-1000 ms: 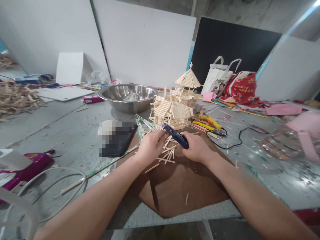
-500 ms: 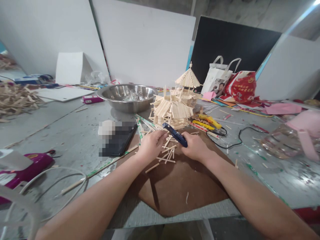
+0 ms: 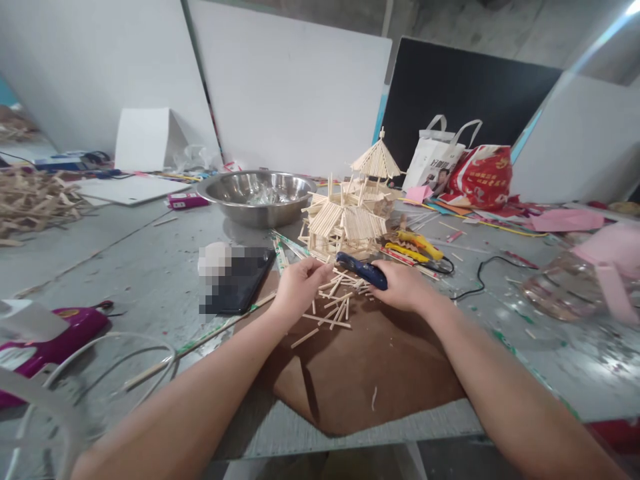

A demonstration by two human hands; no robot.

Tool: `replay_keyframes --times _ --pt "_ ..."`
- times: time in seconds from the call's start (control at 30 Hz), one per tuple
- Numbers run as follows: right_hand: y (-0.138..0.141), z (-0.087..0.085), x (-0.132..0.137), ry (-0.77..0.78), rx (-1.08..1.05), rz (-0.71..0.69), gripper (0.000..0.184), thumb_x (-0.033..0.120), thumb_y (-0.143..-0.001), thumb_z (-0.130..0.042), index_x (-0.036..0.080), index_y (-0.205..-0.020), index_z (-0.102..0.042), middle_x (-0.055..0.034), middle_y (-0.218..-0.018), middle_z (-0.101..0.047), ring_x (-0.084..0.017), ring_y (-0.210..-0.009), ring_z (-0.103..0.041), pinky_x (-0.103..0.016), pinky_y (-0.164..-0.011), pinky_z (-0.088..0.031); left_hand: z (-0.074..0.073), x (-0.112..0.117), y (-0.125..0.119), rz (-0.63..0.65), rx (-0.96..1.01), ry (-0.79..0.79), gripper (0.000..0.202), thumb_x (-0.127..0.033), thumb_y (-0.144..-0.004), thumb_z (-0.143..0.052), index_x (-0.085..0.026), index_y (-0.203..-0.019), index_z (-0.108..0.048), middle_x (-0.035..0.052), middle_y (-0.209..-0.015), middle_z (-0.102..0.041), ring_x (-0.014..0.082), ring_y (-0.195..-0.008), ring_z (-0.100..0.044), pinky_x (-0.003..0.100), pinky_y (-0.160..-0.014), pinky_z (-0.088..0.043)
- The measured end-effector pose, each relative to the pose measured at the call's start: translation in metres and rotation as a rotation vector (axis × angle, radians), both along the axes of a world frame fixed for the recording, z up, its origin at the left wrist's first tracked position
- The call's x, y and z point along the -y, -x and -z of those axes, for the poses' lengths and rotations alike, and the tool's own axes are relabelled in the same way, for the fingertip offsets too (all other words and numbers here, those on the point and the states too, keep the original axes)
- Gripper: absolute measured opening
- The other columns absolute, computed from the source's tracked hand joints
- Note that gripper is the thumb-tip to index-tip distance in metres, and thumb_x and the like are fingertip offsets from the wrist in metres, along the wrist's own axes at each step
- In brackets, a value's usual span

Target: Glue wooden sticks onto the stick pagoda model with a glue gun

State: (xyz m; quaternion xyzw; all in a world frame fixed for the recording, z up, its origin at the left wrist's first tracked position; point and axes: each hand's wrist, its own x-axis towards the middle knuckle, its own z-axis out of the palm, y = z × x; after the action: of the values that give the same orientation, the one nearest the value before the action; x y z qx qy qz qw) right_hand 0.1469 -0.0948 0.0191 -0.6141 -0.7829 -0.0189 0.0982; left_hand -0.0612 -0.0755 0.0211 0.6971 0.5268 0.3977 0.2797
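One hand (image 3: pixel 403 287), the right, gripping a blue tool (image 3: pixel 364 271), left hand (image 3: pixel 303 290) curled, its grasp unclear

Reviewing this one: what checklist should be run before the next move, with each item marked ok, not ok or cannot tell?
1. Right hand gripping the blue tool: ok.
2. Left hand clear of the tool's tip: cannot tell; its fingertips are close by.
3. Stick pinched in the left hand: cannot tell; too small to make out.
4. Stick model standing upright: ok, behind the hands.
5. Mat free of loose sticks: not ok; they lie scattered there.
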Motion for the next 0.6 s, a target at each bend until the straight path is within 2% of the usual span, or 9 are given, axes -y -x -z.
replay_keyframes --times 0.17,0.27,0.37,0.47,0.5,0.57,0.6 --pt "-0.002 0.006 -0.004 0.099 0.092 -0.019 0.048 0.053 -0.067 -0.047 0.021 -0.103 -0.048 -0.0078 -0.096 -0.059 -0.024 -0.085 -0.056 -0.031 -0.067 -0.039 -0.010 -0.005 -0.001 -0.041 0.008 0.021 0.032 -0.043 -0.072 -0.044 -0.016 -0.058 -0.053 -0.0056 -0.039 -0.043 0.0080 -0.039 -0.040 0.020 -0.043 -0.031" --pt "0.003 0.011 -0.004 0.108 0.113 -0.012 0.057 0.061 -0.064 -0.046 0.018 -0.100 -0.051 -0.0110 -0.095 -0.058 -0.027 -0.086 -0.055 -0.035 -0.072 -0.039 -0.016 -0.008 -0.005 0.010 -0.026 0.023 0.030 -0.041 -0.074 -0.042 -0.016 -0.060 -0.053 -0.0052 -0.041 -0.044 0.0082 -0.039 -0.040 0.020 -0.043 -0.031" --pt "0.004 0.012 -0.005 0.108 0.084 -0.046 0.067 0.066 -0.063 -0.043 0.016 -0.108 -0.049 -0.0144 -0.107 -0.055 -0.029 -0.096 -0.051 -0.038 -0.079 -0.037 -0.016 -0.013 -0.011 0.063 -0.089 -0.002 0.029 -0.039 -0.074 -0.040 -0.017 -0.062 -0.055 -0.0036 -0.050 -0.052 0.0081 -0.042 -0.043 0.021 -0.046 -0.032" --pt "-0.012 0.002 -0.013 0.148 -0.033 -0.105 0.065 0.065 -0.071 -0.031 0.019 -0.116 -0.046 -0.0106 -0.120 -0.049 -0.024 -0.106 -0.046 -0.033 -0.086 -0.034 -0.013 -0.019 -0.014 0.085 -0.133 -0.023 0.028 -0.039 -0.074 -0.041 -0.018 -0.062 -0.056 -0.0037 -0.049 -0.052 0.0086 -0.044 -0.044 0.021 -0.048 -0.033" --pt "-0.021 -0.003 -0.018 0.141 -0.083 -0.057 0.061 0.061 -0.076 -0.025 0.021 -0.116 -0.046 -0.0085 -0.121 -0.048 -0.021 -0.109 -0.045 -0.030 -0.087 -0.033 -0.012 -0.021 -0.015 0.090 -0.141 -0.023 0.028 -0.039 -0.074 -0.041 -0.018 -0.062 -0.056 -0.0040 -0.047 -0.050 0.0087 -0.044 -0.044 0.021 -0.048 -0.033" --pt "-0.044 -0.012 -0.033 0.104 -0.132 0.228 0.054 0.056 -0.079 -0.024 0.023 -0.112 -0.050 -0.0060 -0.117 -0.053 -0.018 -0.105 -0.048 -0.026 -0.084 -0.035 -0.011 -0.025 -0.017 0.088 -0.141 -0.008 0.028 -0.039 -0.073 -0.043 -0.018 -0.060 -0.056 -0.0044 -0.045 -0.048 0.0086 -0.043 -0.043 0.022 -0.048 -0.033" --pt "-0.056 -0.015 -0.041 0.086 -0.128 0.334 0.053 0.053 -0.080 -0.024 0.020 -0.111 -0.052 -0.0094 -0.113 -0.055 -0.020 -0.102 -0.051 -0.028 -0.081 -0.037 -0.010 -0.027 -0.018 0.077 -0.132 0.006 0.027 -0.039 -0.072 -0.043 -0.018 -0.060 -0.055 -0.0044 -0.045 -0.048 0.0086 -0.043 -0.043 0.022 -0.048 -0.033"
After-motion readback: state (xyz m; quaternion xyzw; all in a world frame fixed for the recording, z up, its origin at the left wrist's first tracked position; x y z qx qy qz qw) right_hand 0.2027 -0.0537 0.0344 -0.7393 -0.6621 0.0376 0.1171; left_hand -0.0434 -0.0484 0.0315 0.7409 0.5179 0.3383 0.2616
